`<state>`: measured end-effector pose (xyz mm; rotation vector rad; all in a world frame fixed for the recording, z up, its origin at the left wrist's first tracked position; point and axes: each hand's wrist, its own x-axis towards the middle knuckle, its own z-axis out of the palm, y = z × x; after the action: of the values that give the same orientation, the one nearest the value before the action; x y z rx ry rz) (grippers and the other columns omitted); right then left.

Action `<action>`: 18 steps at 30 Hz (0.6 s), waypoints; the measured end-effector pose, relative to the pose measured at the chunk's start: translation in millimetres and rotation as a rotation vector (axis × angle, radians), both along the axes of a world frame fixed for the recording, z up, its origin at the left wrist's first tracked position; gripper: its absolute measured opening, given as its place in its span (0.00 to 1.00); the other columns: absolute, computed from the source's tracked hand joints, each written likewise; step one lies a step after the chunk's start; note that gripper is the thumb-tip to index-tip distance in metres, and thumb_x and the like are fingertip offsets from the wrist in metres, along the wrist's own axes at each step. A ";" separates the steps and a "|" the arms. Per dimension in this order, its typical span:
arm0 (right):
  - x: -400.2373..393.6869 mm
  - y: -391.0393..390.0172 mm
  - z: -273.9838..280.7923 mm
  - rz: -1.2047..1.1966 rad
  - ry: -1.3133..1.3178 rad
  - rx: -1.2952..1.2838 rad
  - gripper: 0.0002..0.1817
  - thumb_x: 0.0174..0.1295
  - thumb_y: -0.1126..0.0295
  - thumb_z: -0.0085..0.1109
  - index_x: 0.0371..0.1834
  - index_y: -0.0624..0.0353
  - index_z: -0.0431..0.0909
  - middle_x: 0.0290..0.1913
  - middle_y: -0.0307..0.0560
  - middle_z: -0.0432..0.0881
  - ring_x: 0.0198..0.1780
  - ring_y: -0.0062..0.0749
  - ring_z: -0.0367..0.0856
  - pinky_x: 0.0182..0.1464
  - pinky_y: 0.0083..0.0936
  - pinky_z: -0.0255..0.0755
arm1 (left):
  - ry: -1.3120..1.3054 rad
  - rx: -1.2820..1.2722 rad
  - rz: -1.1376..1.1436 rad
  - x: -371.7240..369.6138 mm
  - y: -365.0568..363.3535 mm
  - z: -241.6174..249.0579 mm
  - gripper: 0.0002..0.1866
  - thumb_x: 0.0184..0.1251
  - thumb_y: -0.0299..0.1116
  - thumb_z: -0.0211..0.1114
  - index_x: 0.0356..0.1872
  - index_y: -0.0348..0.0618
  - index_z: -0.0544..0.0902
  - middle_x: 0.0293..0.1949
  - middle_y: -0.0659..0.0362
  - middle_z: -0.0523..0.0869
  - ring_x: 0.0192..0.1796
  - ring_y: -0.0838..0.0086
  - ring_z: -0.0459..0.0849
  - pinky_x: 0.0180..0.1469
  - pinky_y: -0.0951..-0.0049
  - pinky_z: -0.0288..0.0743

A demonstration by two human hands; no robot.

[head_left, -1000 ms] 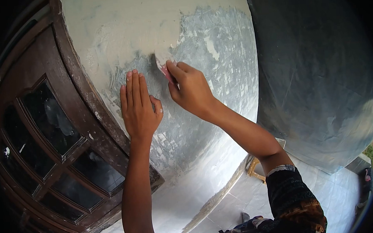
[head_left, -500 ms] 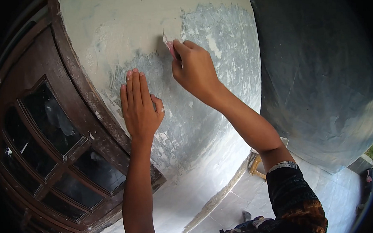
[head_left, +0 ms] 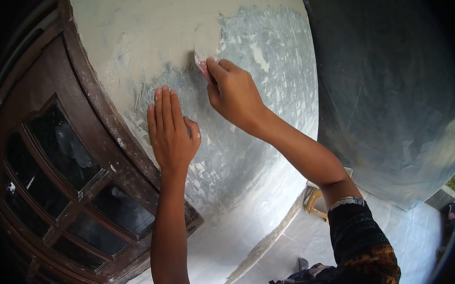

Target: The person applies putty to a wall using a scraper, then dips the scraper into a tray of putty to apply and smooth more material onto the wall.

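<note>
My right hand [head_left: 237,92] is closed around a small scraper [head_left: 203,67], pinkish-red with a pale, smeared blade. The blade meets the wall [head_left: 144,23] close to where the cream coating gives way to a bare grey patch [head_left: 263,47]. Lower and to the left, my left hand [head_left: 172,127] lies flat against the wall, its fingers stretched upward and its thumb a little apart. Whitish specks mark the left thumb. Most of the scraper's grip is hidden inside my right fingers.
A dark brown wooden frame with glass panes [head_left: 65,145] borders the wall on the left. Dark sheeting [head_left: 384,92] hangs on the right. Below are a pale tiled floor [head_left: 275,258] and a yellowish stool-like object [head_left: 314,203] by the wall's foot.
My right hand has shifted slightly down and left with the scraper, its blade still at the wall. My left hand stays pressed in the same place.
</note>
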<state>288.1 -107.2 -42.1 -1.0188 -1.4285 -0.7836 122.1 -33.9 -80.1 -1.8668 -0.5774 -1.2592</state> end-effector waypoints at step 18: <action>56.5 50.8 48.9 -0.250 -0.042 0.141 0.13 0.56 0.80 0.58 0.45 0.68 0.75 0.38 0.57 0.81 0.40 0.53 0.83 0.41 0.44 0.80 | 0.000 0.032 -0.006 -0.8 2.7 -1.2 0.35 0.60 0.26 0.59 0.72 0.32 0.66 0.75 0.44 0.68 0.79 0.55 0.63 0.78 0.47 0.56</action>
<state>344.6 -56.5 6.8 -1.0887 -1.2751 -1.0778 121.3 -31.2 -81.3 -1.8434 -0.5487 -1.2656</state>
